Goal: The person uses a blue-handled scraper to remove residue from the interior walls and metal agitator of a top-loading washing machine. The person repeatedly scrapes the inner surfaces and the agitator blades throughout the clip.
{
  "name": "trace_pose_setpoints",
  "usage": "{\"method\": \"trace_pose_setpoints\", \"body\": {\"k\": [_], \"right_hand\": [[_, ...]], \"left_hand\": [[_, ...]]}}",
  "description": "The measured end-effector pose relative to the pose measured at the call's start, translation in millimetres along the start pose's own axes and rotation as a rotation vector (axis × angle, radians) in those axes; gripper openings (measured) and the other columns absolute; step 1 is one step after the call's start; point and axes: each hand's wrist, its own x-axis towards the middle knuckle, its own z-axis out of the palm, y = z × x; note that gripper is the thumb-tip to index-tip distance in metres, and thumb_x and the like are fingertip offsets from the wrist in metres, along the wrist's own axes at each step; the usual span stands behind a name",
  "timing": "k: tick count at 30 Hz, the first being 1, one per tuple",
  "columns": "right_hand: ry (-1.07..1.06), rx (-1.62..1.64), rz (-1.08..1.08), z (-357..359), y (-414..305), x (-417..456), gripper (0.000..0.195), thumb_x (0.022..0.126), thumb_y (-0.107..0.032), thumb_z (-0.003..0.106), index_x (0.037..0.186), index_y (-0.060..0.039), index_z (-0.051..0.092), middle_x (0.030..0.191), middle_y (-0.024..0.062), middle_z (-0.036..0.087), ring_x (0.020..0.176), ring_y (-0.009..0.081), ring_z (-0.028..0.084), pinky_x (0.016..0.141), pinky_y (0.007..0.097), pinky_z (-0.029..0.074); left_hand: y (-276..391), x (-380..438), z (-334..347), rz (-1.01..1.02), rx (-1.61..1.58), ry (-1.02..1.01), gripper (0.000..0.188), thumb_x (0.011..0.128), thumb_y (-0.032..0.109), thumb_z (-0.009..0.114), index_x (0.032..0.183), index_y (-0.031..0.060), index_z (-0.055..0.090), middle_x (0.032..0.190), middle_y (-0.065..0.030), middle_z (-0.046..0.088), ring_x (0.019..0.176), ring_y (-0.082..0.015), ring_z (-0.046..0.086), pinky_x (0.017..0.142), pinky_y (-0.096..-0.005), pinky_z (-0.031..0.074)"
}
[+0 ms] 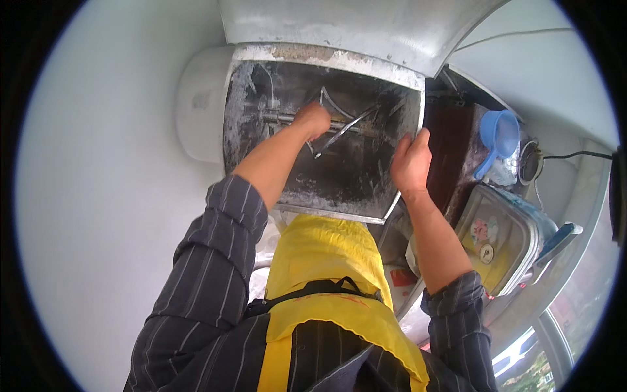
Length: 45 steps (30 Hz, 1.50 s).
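Below me stands the open metal tub of a dough mixer (338, 193), its walls streaked with white residue. A horizontal metal shaft (281, 116) with a bent agitator bar (345, 131) crosses the inside. My left hand (312, 120) is closed around the shaft near its middle, or a part right at it; the fingers hide what exactly it grips. My right hand (412, 159) holds the tub's right rim, with the thumb on the inner side. The raised metal lid (343, 24) is beyond the far rim.
A white wall (112, 171) rises close on the left. To the right are a dark brown surface (446, 147), a blue plastic dipper (498, 134), a lidded clear plastic container (497, 235) and a cable (578, 154). The yellow apron (328, 255) reaches the tub's near edge.
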Motion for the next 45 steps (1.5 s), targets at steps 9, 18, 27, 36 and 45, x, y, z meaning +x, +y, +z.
{"method": "trace_pose_setpoints", "body": {"k": [9,18,27,36,45], "right_hand": [[0.005,0.014,0.004,3,-1,-2,0.02,0.102,-0.013,0.051,0.103,0.0027,0.039,0.089,0.0344,0.059,0.082,0.0558,0.061,0.071,0.0593,0.046],[0.062,-0.024,-0.049,1,1,3,0.02,0.103,-0.016,0.051,0.103,0.0026,0.044,0.084,0.034,0.064,0.083,0.0555,0.063,0.071,0.0573,0.049],[0.06,-0.027,-0.031,6,9,-2,0.02,0.102,-0.015,0.052,0.104,0.0025,0.043,0.086,0.0336,0.063,0.083,0.0547,0.063,0.071,0.0576,0.048],[0.031,-0.021,-0.017,2,3,0,0.021,0.101,-0.013,0.053,0.104,0.0025,0.04,0.086,0.0326,0.06,0.08,0.054,0.062,0.068,0.0593,0.047],[0.023,-0.026,-0.039,0,2,0,0.02,0.101,-0.013,0.053,0.105,0.0033,0.041,0.09,0.0349,0.062,0.082,0.0554,0.062,0.072,0.0595,0.048]], "left_hand": [[-31,7,39,0.043,-0.248,0.328,0.02,0.089,0.008,0.052,0.083,-0.0061,0.065,0.064,-0.0181,0.065,0.048,-0.0302,0.063,0.043,-0.0422,0.049],[-14,-3,30,-0.087,-0.548,0.133,0.021,0.091,0.007,0.051,0.086,-0.007,0.065,0.066,-0.0193,0.065,0.049,-0.0274,0.063,0.043,-0.0433,0.047],[-6,-22,43,-0.086,-0.411,0.068,0.022,0.091,0.005,0.052,0.105,-0.0087,0.062,0.076,-0.0207,0.069,0.055,-0.0284,0.068,0.046,-0.042,0.052],[-22,-23,35,0.14,0.168,0.296,0.041,0.09,0.007,0.053,0.128,-0.0091,0.055,0.115,-0.0324,0.069,0.101,-0.0451,0.071,0.083,-0.0518,0.059],[-21,-43,-26,0.081,-0.134,0.078,0.027,0.097,0.017,0.052,0.11,-0.0037,0.062,0.069,-0.0192,0.067,0.058,-0.0316,0.069,0.054,-0.0469,0.056]]}}
